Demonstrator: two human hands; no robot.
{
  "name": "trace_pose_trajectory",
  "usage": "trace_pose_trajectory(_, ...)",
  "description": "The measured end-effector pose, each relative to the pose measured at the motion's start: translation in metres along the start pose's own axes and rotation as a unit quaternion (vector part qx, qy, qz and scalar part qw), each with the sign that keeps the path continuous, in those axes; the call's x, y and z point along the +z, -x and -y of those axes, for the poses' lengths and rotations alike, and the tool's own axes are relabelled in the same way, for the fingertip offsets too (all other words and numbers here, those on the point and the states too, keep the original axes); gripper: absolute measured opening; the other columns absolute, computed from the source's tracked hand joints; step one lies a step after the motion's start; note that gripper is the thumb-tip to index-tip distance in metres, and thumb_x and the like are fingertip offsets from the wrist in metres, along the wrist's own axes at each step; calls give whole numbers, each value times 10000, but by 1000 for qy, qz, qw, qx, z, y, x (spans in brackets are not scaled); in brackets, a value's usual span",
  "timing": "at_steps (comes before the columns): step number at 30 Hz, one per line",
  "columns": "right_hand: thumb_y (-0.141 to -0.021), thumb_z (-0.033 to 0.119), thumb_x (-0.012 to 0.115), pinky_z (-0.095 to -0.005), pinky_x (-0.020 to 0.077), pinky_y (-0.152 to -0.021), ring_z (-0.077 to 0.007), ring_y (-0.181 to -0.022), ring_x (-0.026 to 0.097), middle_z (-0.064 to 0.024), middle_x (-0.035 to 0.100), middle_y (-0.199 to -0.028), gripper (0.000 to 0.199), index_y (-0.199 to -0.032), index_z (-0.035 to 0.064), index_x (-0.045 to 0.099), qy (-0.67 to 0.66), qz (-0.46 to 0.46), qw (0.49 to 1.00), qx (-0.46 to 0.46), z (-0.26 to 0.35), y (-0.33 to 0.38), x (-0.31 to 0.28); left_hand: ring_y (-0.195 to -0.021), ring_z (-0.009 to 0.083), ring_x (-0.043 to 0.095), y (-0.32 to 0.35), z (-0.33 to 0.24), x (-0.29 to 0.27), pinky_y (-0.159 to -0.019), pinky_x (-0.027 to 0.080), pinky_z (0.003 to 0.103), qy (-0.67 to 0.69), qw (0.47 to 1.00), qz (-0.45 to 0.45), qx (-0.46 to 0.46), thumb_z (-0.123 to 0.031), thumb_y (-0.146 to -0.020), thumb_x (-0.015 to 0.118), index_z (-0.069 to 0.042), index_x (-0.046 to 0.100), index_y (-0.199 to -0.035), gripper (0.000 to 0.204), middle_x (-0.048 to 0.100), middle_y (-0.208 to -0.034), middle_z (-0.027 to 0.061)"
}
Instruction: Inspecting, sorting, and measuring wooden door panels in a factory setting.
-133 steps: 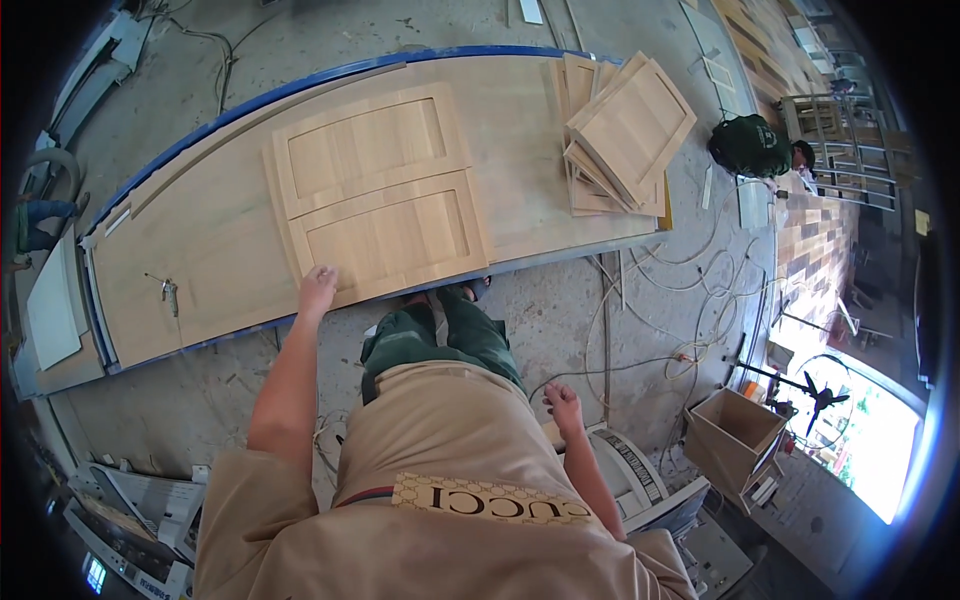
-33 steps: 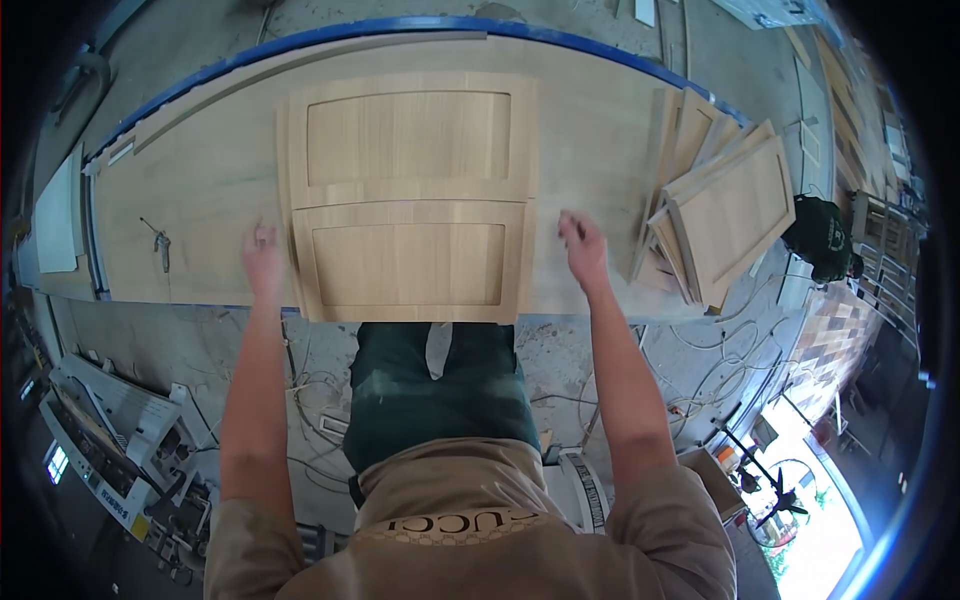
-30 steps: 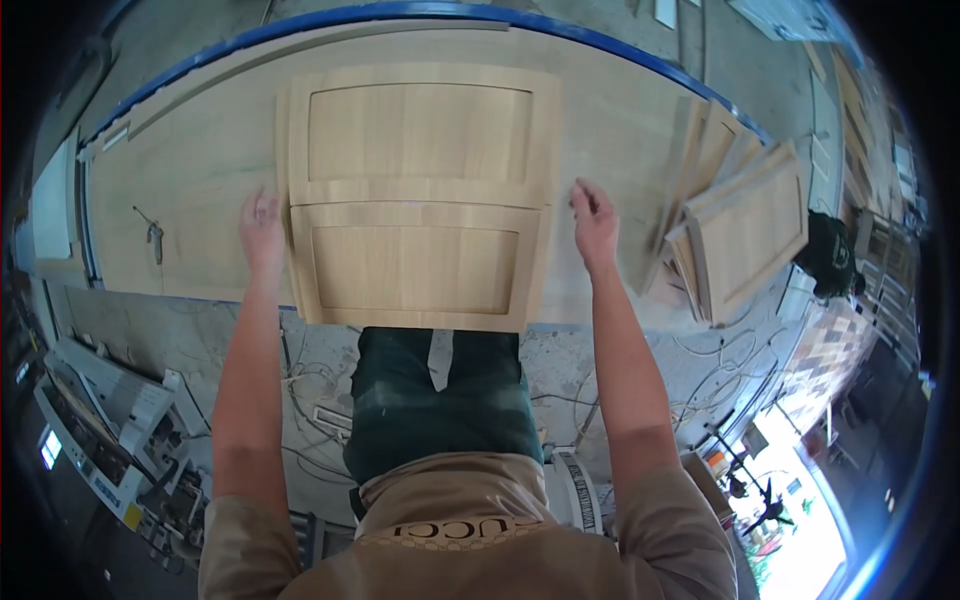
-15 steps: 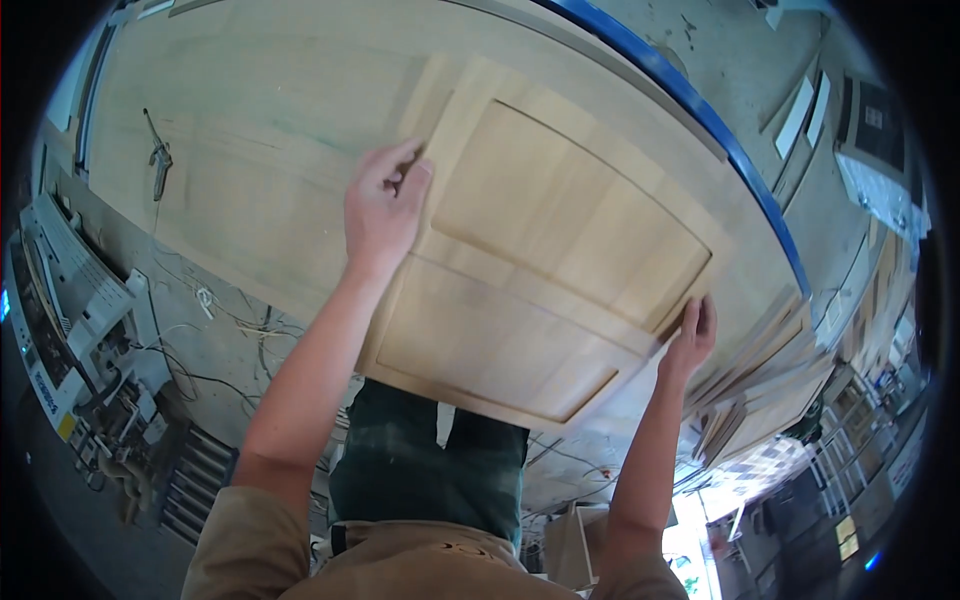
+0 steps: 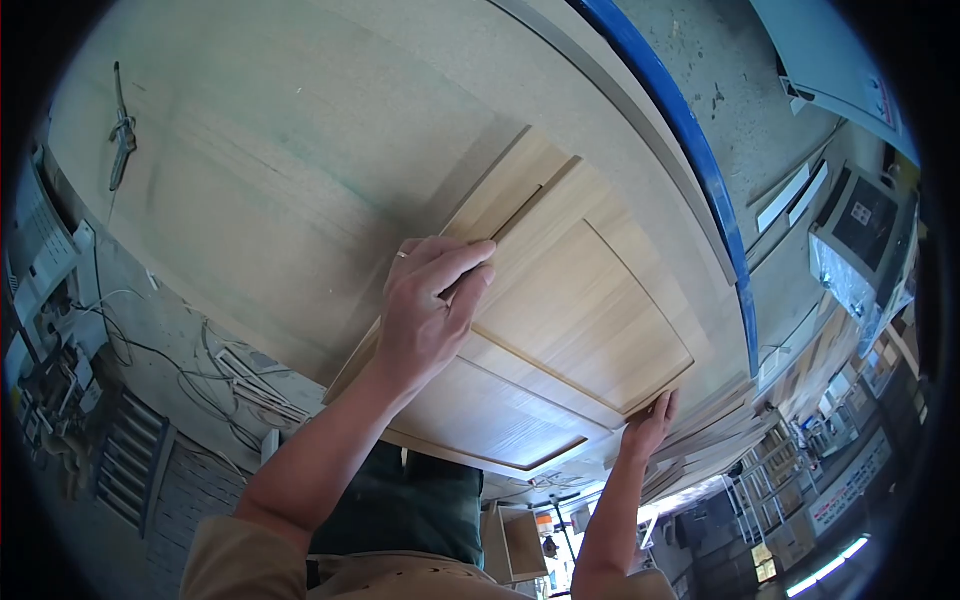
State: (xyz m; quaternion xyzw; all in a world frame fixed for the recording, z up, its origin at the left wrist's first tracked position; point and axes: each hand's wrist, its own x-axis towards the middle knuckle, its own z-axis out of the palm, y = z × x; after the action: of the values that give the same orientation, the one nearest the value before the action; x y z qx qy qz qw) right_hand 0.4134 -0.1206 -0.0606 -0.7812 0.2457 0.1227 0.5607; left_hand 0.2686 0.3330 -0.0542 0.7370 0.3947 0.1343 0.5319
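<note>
A pale wooden cabinet door (image 5: pixel 585 290) with recessed panels lies at the near right of the large worktable (image 5: pixel 290 140). My left hand (image 5: pixel 430 310) is closed on the door's left edge, thumb and fingers pinching it. At the opposite edge my right hand (image 5: pixel 650 428) grips with its fingers bent round the side; part of the thumb is hidden. Under this door, a second wooden door (image 5: pixel 512 185) sticks out to the left and shows a strip of its frame.
A blow gun (image 5: pixel 123 140) lies at the table's far left. Along the far right runs a blue edge (image 5: pixel 690 130). Several stacked boards (image 5: pixel 700 445) stand to the right. Cables (image 5: pixel 190 350) trail over the floor at left, near a roller conveyor (image 5: pixel 132 455).
The upper door and both my hands have shifted toward me, and more of the lower door shows at its left. My view has turned, moving the table and blow gun up and left.
</note>
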Motion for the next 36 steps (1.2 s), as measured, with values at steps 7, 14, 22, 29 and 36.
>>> trace_pose_trajectory(7,-1089,186,542,-377,458,-1087,-217,-1285,558,-105,587,-1429,430,-1494,51,488,-43,11,999,31,2,3,7,-909,226,587,1,3,2,-813,474,335,-16,1000,-13,20,7,-862,761,-34,770,-1115,256,691,-973,75)
trace_pose_trajectory(14,-1092,215,537,-382,471,-1085,-234,-1305,557,-113,566,-1469,502,-1549,46,420,-53,23,998,29,1,4,6,-900,234,598,2,6,3,-826,469,353,-13,999,-8,32,-4,-865,764,-41,765,-1116,254,689,-973,71)
trace_pose_trajectory(22,-1095,179,526,-368,452,-1100,-219,-1295,561,-114,584,-1441,465,-1522,10,455,-69,-8,997,17,-7,7,7,-886,233,603,4,11,6,-835,469,359,3,1000,7,19,-5,-868,755,-37,766,-1106,240,693,-984,79)
trace_pose_trajectory(29,-1080,144,547,-341,430,-1104,-194,-1274,561,-109,592,-1421,433,-1466,-48,514,-65,-37,997,2,-3,1,8,-868,159,620,9,-5,14,-730,488,283,94,992,21,-78,-35,-942,733,-8,744,-1164,224,676,-1056,91)
trace_pose_trajectory(36,-1041,98,612,-328,443,-1111,-192,-1257,596,-119,630,-1390,430,-1443,-38,544,-38,-89,995,2,-21,-9,-9,-1001,108,602,15,10,14,-815,490,212,71,994,48,-63,18,-970,691,41,707,-1222,253,647,-1220,101)
